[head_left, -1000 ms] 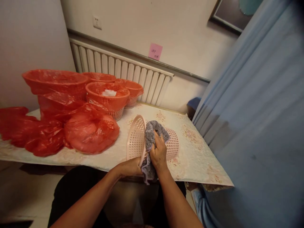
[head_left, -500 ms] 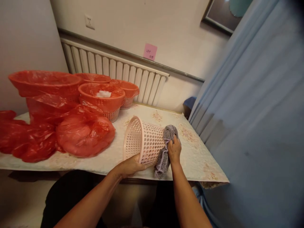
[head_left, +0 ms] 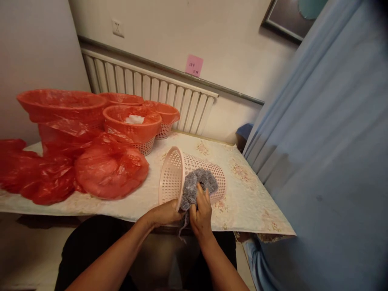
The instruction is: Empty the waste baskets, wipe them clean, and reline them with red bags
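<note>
A pale pink mesh wastebasket (head_left: 204,161) lies on its side on the table, its open mouth facing left. My left hand (head_left: 166,213) grips the lower part of its rim, with some fingers hidden behind the plastic. In my right hand (head_left: 201,210) is a grey fuzzy cleaning cloth (head_left: 194,184), pressed against the outer wall of the wastebasket near the rim. A thin strand of the cloth dangles below the table edge.
Several wastebaskets lined with red bags (head_left: 133,129) stand at the back left. A filled or bunched red plastic bag (head_left: 112,169) lies before them. A floral cloth covers the table (head_left: 248,202); a blue curtain (head_left: 318,169) hangs at the right.
My right hand has moved the cloth leftward along the wastebasket, from its base end to the side near the rim. My left hand keeps its grip on the rim.
</note>
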Action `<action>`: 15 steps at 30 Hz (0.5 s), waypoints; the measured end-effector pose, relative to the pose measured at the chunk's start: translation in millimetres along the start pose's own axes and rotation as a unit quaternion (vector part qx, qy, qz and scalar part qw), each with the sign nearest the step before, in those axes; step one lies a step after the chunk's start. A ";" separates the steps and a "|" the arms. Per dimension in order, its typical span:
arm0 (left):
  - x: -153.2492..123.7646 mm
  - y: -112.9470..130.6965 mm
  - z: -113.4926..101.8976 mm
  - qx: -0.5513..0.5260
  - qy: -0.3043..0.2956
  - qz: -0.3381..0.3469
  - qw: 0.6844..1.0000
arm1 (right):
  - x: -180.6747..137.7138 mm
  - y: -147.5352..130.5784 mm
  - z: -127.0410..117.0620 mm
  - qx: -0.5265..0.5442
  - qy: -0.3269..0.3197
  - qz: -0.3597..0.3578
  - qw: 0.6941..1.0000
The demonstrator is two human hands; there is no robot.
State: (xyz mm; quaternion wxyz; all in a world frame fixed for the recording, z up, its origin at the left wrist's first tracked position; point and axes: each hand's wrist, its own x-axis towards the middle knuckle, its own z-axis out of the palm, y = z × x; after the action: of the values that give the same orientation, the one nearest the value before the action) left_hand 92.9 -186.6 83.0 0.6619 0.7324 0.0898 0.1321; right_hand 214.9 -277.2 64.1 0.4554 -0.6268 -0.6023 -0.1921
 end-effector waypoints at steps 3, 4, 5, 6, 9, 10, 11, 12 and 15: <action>-2.9 -1.1 -0.9 0.015 -0.015 -0.001 1.000 | 37.3 -6.9 -5.9 0.024 -0.023 -0.061 0.998; -3.9 0.1 -0.9 0.015 -0.019 0.002 1.000 | 49.4 -7.2 -6.9 0.029 -0.028 -0.065 0.997; -5.0 1.6 -0.7 0.016 -0.022 0.008 1.000 | 60.3 -7.0 -7.3 0.032 -0.033 -0.060 0.997; -6.2 3.4 -0.4 0.022 -0.028 0.014 0.999 | 69.3 -6.7 -7.2 0.034 -0.036 -0.049 0.998; -10.1 7.6 1.1 0.052 -0.047 0.040 0.997 | 81.0 -6.7 -4.9 0.033 -0.040 -0.011 0.999; -11.3 8.6 1.7 0.061 -0.051 0.044 0.996 | 79.9 -7.3 -4.0 0.031 -0.038 -0.004 0.999; -12.1 9.5 2.4 0.063 -0.055 0.043 0.996 | 76.9 -8.0 -3.3 0.030 -0.036 0.000 0.999; -12.5 10.5 3.2 0.055 -0.056 0.036 0.996 | 72.7 -9.0 -3.0 0.029 -0.033 0.001 0.999; -9.3 14.4 7.1 -0.042 -0.010 -0.002 0.999 | 58.6 -13.1 -4.6 0.029 -0.027 0.004 0.999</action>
State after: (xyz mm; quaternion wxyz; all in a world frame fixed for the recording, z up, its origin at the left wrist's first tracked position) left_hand 85.6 -197.7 96.0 0.6933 0.7051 0.0791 0.1266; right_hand 215.8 -248.7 117.2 0.4575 -0.6206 -0.6174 -0.1558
